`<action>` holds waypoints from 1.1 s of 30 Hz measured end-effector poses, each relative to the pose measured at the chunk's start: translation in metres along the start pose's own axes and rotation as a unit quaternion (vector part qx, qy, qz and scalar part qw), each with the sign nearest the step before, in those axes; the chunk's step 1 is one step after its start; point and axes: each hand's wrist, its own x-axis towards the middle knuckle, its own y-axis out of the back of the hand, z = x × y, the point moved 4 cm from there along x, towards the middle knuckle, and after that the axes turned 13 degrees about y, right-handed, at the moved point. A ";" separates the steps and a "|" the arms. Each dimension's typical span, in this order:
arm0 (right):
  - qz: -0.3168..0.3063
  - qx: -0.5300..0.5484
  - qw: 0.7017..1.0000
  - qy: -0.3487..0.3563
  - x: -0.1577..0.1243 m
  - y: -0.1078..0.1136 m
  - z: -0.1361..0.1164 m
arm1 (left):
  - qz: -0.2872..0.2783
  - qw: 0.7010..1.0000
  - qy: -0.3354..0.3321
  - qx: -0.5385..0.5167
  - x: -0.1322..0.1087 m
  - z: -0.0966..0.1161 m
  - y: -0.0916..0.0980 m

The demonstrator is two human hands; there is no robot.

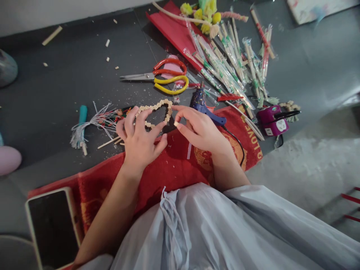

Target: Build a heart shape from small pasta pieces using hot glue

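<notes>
A loop made of small pale, bead-like pieces (168, 108) stands out over the red towel's far edge. My left hand (140, 138) has its fingers on the loop's near and left sides, gripping it. Close to the loop's right end, my right hand (198, 129) pinches a small pale piece (176, 123) between thumb and finger. Just beyond the right hand lies a blue glue gun (206, 108), its black cord trailing over the towel. Orange-and-yellow-handled scissors (160, 77) rest beyond the loop.
Several plastic-wrapped sticks (225, 63) spread across the back right beside red paper (171, 30). A purple box-like device (272, 120) stands at the table's right edge. White strands with a teal handle (82, 114) lie left. A phone (53, 228) lies on the red towel (180, 165).
</notes>
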 end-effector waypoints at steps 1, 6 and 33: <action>-0.004 0.001 1.000 -0.002 0.000 0.000 0.000 | -0.006 1.000 0.003 -0.004 0.000 0.000 0.000; -0.020 0.005 1.000 -0.009 -0.001 0.005 -0.002 | -0.018 0.999 0.019 -0.019 0.001 -0.001 0.000; -0.077 -0.001 0.997 -0.008 -0.004 0.003 -0.013 | -0.022 0.999 0.023 -0.021 0.001 -0.002 0.003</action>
